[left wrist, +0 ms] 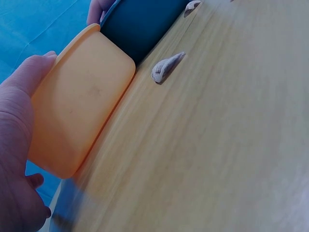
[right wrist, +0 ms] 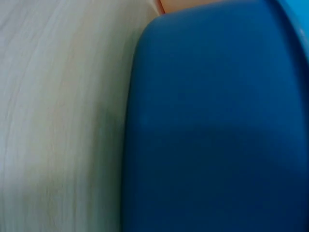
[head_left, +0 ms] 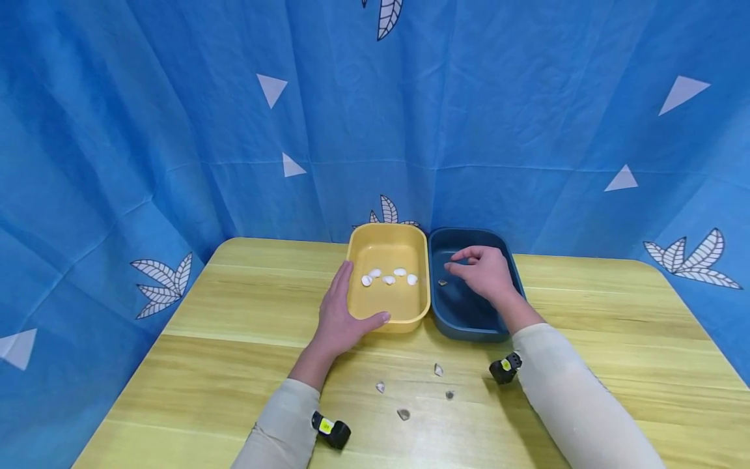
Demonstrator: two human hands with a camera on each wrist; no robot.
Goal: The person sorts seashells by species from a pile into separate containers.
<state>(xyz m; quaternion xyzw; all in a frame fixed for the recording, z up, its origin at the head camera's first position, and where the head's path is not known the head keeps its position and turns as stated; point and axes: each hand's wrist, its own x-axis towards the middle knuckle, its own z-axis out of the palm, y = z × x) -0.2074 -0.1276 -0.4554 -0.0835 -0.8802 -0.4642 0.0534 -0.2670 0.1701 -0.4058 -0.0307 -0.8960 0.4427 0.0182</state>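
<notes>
My left hand (head_left: 342, 319) holds the near left corner of a yellow plastic bin (head_left: 389, 318), thumb on the front rim and fingers along the left side. Several white seashells (head_left: 389, 280) lie inside that bin. Over the dark blue bin (head_left: 469, 329), my right hand (head_left: 483, 270) has its thumb and fingers loosely bent, with nothing visible between them. A small dark shell (head_left: 442, 283) lies on the blue bin's floor, left of the fingertips. In the right wrist view the blue bin's outer wall (right wrist: 212, 106) fills most of the picture, hiding the hand.
Several small greyish shells are scattered on the wooden table (head_left: 234, 378) in front of the bins, one shell (head_left: 403, 414) nearest me and another shell (left wrist: 166, 66) close by the yellow bin's front. The bins stand side by side before a blue curtain (head_left: 363, 98).
</notes>
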